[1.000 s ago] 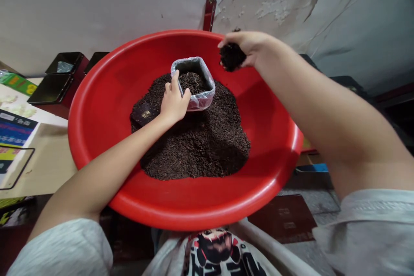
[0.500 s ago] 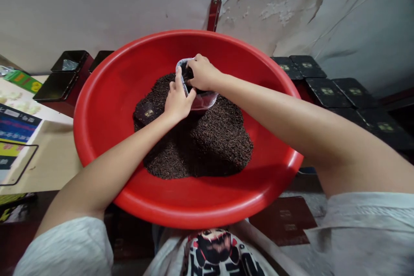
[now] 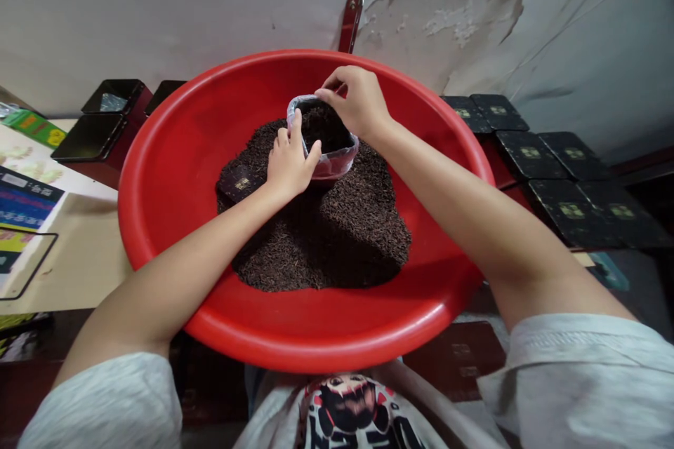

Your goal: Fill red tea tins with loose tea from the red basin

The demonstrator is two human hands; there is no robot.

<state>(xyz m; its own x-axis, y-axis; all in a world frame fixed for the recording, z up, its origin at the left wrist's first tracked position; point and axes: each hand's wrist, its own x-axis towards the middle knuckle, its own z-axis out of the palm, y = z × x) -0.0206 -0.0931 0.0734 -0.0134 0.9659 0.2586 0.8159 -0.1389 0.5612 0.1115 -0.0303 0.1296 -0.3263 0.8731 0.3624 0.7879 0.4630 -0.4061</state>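
Near the middle of a wide red tub (image 3: 316, 351), over a heap (image 3: 363, 224) of loose dark shreds, is a small squarish container (image 3: 334, 168), mouth up, with more shreds inside. Clear plastic film (image 3: 347, 152) is folded over its rim. It looks light to me, with fairly stiff walls, while the film is probably soft, a bit slippery and easily torn. I'd take it by 1 side, film and wall together, low enough to keep it level, since the loose contents would spill if it tipped.

The left hand (image 3: 291, 163) is clamped on the container's near left side, with a finger and the thumb at the rim. The right hand (image 3: 361, 102) is bent over the far right rim, its fingertips at the film; whether they pinch it or merely touch, I can't say.

A dark flat piece (image 3: 241, 182) with a small pale mark lies on the heap's left side. Beyond the tub, on the left, stand 2 uncovered dark boxes (image 3: 87, 147), and the tub's edge cuts off another behind them. On the right is a group of at least 6 black-topped boxes (image 3: 531, 152), partly behind the right arm.

The container's base is hidden from me, so I can't tell if it rests on the heap. Its fill level is hard to judge in the shadow.
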